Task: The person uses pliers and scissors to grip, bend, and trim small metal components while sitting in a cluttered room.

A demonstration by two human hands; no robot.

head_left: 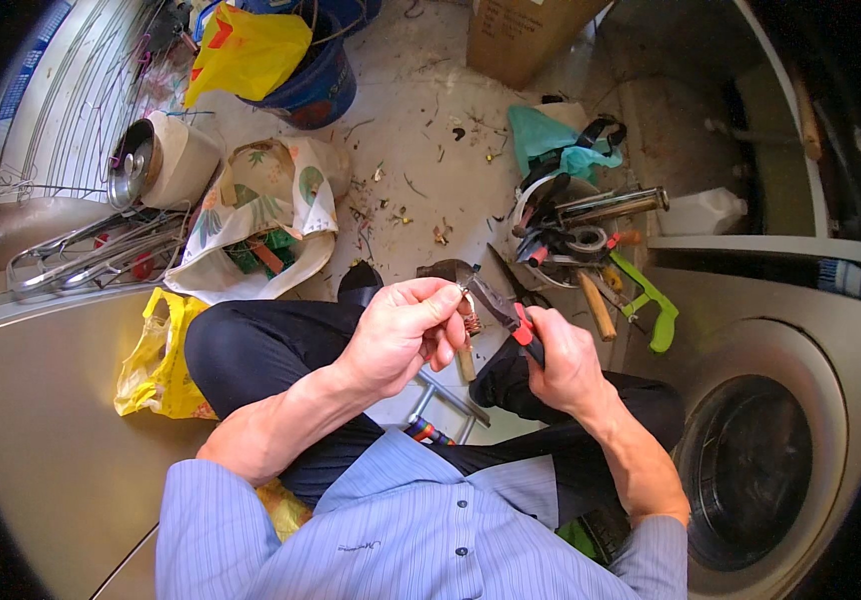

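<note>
My left hand (401, 335) is closed, thumb and fingers pinching a small part with copper-coloured wire (471, 322) showing below the fingertips. Most of that part is hidden by my fingers, so its exact kind is unclear. My right hand (569, 365) grips a pair of pliers (524, 330) with red and black handles. The pliers' jaws point up and left, right at the small part by my left fingertips. Behind my hands, a dark hammer head (446, 270) shows, and a wooden handle (466, 365) appears below them.
Tools fill a white container at right, beside a green-handled saw (659, 312) and a front-loading washing machine (816, 400). At left are a yellow plastic bag (156, 370), leaf-print bag (306, 255) and metal tubes (76, 255). Scraps litter the floor before a blue bucket (326, 95) and cardboard box (521, 40).
</note>
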